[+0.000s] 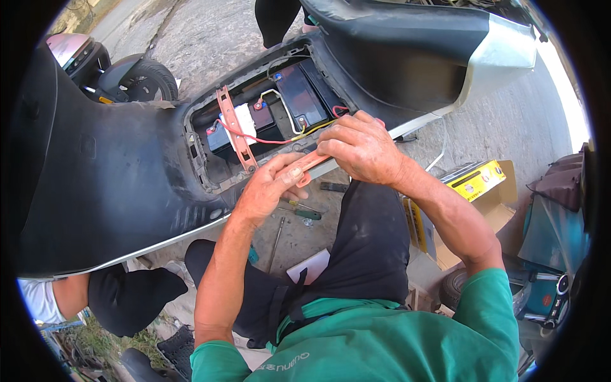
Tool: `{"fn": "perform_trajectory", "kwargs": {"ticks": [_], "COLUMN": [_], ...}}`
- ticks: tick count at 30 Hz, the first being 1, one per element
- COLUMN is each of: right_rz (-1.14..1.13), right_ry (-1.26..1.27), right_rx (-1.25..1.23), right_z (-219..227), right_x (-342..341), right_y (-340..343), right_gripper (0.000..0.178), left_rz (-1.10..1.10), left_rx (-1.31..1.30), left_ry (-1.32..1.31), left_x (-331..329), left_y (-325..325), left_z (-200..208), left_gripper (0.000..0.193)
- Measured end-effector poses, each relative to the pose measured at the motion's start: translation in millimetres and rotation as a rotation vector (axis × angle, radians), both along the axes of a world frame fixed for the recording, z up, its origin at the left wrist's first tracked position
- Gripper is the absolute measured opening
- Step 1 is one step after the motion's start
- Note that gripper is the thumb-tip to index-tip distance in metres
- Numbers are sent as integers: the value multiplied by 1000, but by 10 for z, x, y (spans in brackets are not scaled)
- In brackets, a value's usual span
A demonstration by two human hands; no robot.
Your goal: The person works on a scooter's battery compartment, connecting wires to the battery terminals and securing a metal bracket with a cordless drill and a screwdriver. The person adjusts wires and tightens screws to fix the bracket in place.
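Between my two hands is a salmon-coloured bracket bar (313, 160), its ends partly covered by fingers. My left hand (266, 186) pinches its near left end, and my right hand (364, 148) is wrapped round the other end. Just beyond them is the scooter's open battery compartment (191, 151). A black battery (298, 95) stands at its right, with smaller batteries to the left. Across those lies a similar fixed bar (230, 121) over a white pad (244, 121). A red wire (262, 139), a yellow wire (313, 130) and a white wire (284, 102) run over the batteries.
On the ground below lie a green-handled screwdriver (308, 214) and a long metal rod (275, 245). An open yellow cardboard box (474, 181) sits at my right. Another person's dark-clad knee (130, 299) is at lower left. A scooter wheel (149, 81) stands beyond the dark bodywork.
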State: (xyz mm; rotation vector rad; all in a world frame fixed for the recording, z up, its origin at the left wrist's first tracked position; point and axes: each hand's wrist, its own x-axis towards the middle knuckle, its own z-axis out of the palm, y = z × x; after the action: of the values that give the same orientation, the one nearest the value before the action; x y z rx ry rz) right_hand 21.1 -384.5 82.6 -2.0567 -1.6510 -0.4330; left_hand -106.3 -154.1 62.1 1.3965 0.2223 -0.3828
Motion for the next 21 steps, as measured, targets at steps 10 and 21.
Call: {"fn": "perform_trajectory", "kwargs": {"ticks": [10,21], "right_rz": [-298,-359], "right_ry": [258,104], "right_rx": [261,254], "right_z": [-512,-784], "right_x": [391,422], "right_y": [130,273], "right_gripper": [18,16], "left_rz": [536,427], "left_rx": [-105,252], "left_ry": [-170,-97], "left_x": [58,469], "left_y": [397,407], "left_z": [-317,-182], "left_gripper": [44,42]}}
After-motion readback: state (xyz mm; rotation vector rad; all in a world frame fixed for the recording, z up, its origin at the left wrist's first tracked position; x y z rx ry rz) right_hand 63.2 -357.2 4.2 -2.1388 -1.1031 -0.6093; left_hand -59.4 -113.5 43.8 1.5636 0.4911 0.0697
